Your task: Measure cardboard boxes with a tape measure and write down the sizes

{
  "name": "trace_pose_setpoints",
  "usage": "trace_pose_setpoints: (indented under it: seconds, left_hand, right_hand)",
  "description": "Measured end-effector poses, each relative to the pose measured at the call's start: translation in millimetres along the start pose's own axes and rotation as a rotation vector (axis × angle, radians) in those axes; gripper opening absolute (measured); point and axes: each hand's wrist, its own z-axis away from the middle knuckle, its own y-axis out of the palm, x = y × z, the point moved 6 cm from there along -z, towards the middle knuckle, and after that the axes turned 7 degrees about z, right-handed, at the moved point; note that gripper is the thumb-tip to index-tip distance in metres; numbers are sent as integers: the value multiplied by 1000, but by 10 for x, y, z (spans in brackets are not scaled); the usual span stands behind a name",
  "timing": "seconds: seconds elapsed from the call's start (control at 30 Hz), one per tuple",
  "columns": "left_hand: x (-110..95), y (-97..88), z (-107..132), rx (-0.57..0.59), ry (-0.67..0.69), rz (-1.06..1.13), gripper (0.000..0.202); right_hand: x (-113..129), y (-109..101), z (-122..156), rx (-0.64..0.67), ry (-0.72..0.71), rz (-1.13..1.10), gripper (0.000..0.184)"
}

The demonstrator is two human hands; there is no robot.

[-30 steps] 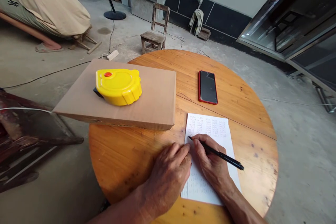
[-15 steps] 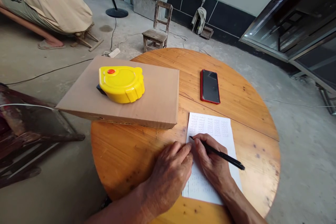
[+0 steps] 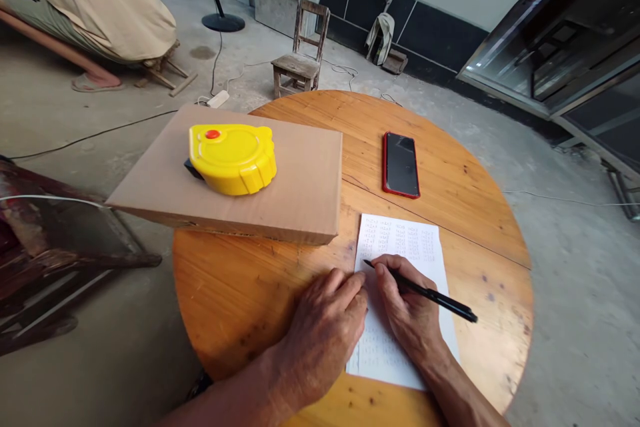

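A black pen (image 3: 435, 294) is gripped in my right hand (image 3: 410, 307), its tip at the left part of a white sheet of paper (image 3: 400, 223). Rows of small handwritten characters cover the sheet's upper part, and fainter ones show lower down. My left hand (image 3: 327, 333) lies over the sheet's left edge with fingers curled and together, pressing it to the table. Its fingertips are close to my right hand and partly hidden.
The round wooden table (image 3: 240, 287) bears a cardboard box (image 3: 305, 180) with a yellow tape-measure-shaped case (image 3: 233, 160) on top. A red-cased phone (image 3: 401, 165) lies beyond the paper. A small wooden chair (image 3: 300, 67) stands behind. At upper left, a person (image 3: 105, 0) reclines.
The pen has shifted slightly right, its tip moving a little along the paper and its back end swinging outward. My left hand stays almost in place.
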Motion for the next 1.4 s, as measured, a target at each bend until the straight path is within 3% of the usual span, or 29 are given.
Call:
trace_pose_setpoints:
  seconds: [1.4]
  left_hand:
    - [24, 7, -5, -28, 3, -17, 20]
  right_hand:
    - [31, -1, -15, 7, -15, 15, 14]
